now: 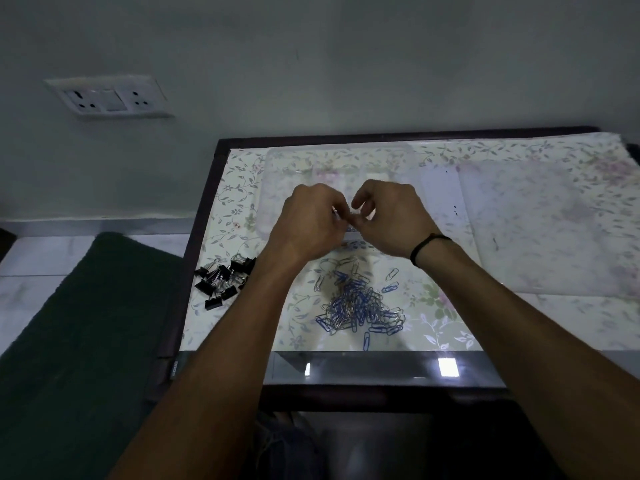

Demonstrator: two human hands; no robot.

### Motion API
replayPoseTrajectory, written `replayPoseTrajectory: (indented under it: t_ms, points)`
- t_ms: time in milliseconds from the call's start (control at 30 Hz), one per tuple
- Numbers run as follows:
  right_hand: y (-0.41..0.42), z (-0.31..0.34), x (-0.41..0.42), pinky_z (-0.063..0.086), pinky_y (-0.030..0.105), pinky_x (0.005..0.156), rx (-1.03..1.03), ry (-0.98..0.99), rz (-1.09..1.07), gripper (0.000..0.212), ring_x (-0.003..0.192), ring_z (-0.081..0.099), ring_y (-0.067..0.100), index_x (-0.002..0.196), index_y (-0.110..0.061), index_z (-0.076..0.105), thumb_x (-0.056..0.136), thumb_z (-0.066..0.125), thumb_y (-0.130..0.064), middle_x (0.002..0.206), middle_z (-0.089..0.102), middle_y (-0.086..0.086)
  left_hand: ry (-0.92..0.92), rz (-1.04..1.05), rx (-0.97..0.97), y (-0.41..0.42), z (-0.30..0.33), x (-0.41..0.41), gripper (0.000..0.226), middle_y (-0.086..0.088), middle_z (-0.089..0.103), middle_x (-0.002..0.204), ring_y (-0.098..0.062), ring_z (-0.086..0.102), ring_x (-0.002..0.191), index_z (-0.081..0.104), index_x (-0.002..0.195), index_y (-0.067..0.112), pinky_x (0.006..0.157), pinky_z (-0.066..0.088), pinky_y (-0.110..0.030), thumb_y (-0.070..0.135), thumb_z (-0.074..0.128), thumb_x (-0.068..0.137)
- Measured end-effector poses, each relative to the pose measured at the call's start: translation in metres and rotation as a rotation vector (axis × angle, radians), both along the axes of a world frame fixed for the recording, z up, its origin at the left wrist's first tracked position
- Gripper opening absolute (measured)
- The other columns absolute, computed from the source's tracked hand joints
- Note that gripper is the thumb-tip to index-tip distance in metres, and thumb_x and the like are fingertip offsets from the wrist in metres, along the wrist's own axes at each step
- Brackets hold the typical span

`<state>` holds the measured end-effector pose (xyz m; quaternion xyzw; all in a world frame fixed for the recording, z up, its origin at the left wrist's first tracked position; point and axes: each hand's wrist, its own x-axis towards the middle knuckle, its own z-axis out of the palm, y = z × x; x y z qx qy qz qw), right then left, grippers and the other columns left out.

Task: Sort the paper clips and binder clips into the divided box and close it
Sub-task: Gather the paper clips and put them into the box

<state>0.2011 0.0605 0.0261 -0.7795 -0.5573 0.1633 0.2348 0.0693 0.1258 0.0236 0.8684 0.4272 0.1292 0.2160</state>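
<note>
Two bare hands meet over a clear box on a floral-covered table.

The dark-framed table with its floral sheet [519, 237] carries a clear plastic divided box [294, 161] at the far side (its lid cannot be made out). The left hand [308, 220] and right hand [391, 220] hover above the box's near edge, fingertips touching, pinching something tiny that I cannot identify. The heap of blue and silver paper clips [360, 306] lies just nearer than the hands; the black binder clips [223, 277] sit left of the left forearm.
</note>
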Motion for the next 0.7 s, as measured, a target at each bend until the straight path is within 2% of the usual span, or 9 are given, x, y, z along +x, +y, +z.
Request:
replayPoseTrajectory:
  t_ms: [67,100,200,267,367,467,533,600,700]
  points:
    - [-0.018,0.003,-0.001,0.053,0.031,0.073,-0.053,-0.048,0.078,0.023,0.085,0.066,0.020,0.099,-0.019,0.063,0.082,0.075,-0.031,0.089,0.069,0.001,0.073,-0.067,-0.075,-0.014,0.001,-0.007,0.008,0.003,0.075,0.081,-0.012,0.071,0.069,0.078,0.087,0.024,0.074,0.062,-0.031,0.023,0.079,0.080]
    - [-0.029,0.002,0.000,0.053,0.033,0.075,-0.135,-0.068,0.128,0.031,0.087,0.066,0.022,0.101,-0.020,0.060,0.078,0.078,-0.031,0.090,0.068,0.001,0.141,-0.105,-0.137,-0.020,-0.001,-0.012,0.015,0.003,0.075,0.085,-0.012,0.071,0.071,0.077,0.089,0.024,0.077,0.062,-0.032,0.027,0.083,0.076]
    - [-0.064,-0.007,0.004,0.051,0.035,0.084,-0.468,-0.173,0.225,0.077,0.102,0.059,0.024,0.123,-0.017,0.048,0.063,0.088,-0.043,0.113,0.057,0.005,0.469,-0.198,-0.217,-0.030,-0.015,-0.029,0.063,-0.002,0.069,0.114,-0.019,0.067,0.100,0.064,0.121,0.021,0.088,0.054,-0.030,0.041,0.090,0.066]
    - [-0.079,-0.018,0.009,0.049,0.034,0.090,-0.594,-0.209,0.211,0.097,0.109,0.056,0.026,0.133,-0.014,0.040,0.057,0.089,-0.050,0.126,0.047,0.008,0.589,-0.196,-0.186,-0.030,-0.027,-0.039,0.082,-0.006,0.062,0.128,-0.024,0.059,0.116,0.053,0.135,0.017,0.093,0.048,-0.032,0.047,0.088,0.067]
    - [-0.079,-0.030,0.021,0.045,0.035,0.095,-0.599,-0.193,0.143,0.086,0.118,0.053,0.029,0.137,-0.010,0.038,0.074,0.077,-0.053,0.134,0.043,0.012,0.567,-0.154,-0.156,-0.027,-0.042,-0.044,0.079,-0.011,0.055,0.131,-0.028,0.056,0.119,0.048,0.138,0.012,0.093,0.046,-0.034,0.047,0.081,0.076]
    - [-0.072,-0.037,0.021,0.041,0.034,0.101,-0.556,-0.170,0.120,0.061,0.125,0.048,0.031,0.136,-0.005,0.041,0.091,0.062,-0.041,0.136,0.044,0.017,0.471,-0.135,-0.136,-0.029,-0.051,-0.038,0.056,-0.014,0.052,0.133,-0.031,0.056,0.119,0.052,0.135,0.008,0.095,0.047,-0.037,0.031,0.070,0.087]
    - [-0.072,-0.045,0.014,0.041,0.034,0.103,-0.528,-0.172,0.133,0.051,0.125,0.048,0.032,0.136,-0.002,0.042,0.095,0.057,-0.029,0.140,0.043,0.020,0.437,-0.152,-0.143,-0.039,-0.055,-0.032,0.059,-0.017,0.049,0.140,-0.033,0.054,0.124,0.045,0.144,0.004,0.101,0.047,-0.039,0.021,0.063,0.090]
    - [-0.075,-0.054,0.003,0.035,0.035,0.111,-0.539,-0.175,0.185,0.058,0.137,0.038,0.035,0.145,0.004,0.030,0.096,0.051,-0.017,0.155,0.027,0.026,0.413,-0.195,-0.172,-0.052,-0.059,-0.029,0.069,-0.022,0.035,0.155,-0.035,0.043,0.138,0.026,0.154,0.000,0.111,0.041,-0.041,0.017,0.056,0.095]
    - [-0.081,-0.055,-0.016,0.012,0.035,0.122,-0.559,-0.172,0.248,0.073,0.151,0.006,0.037,0.153,0.007,0.000,0.100,0.044,-0.017,0.162,-0.004,0.027,0.402,-0.296,-0.180,-0.070,-0.065,-0.025,0.074,-0.019,0.006,0.167,-0.032,0.013,0.154,0.008,0.158,0.000,0.123,0.022,-0.039,0.021,0.048,0.099]
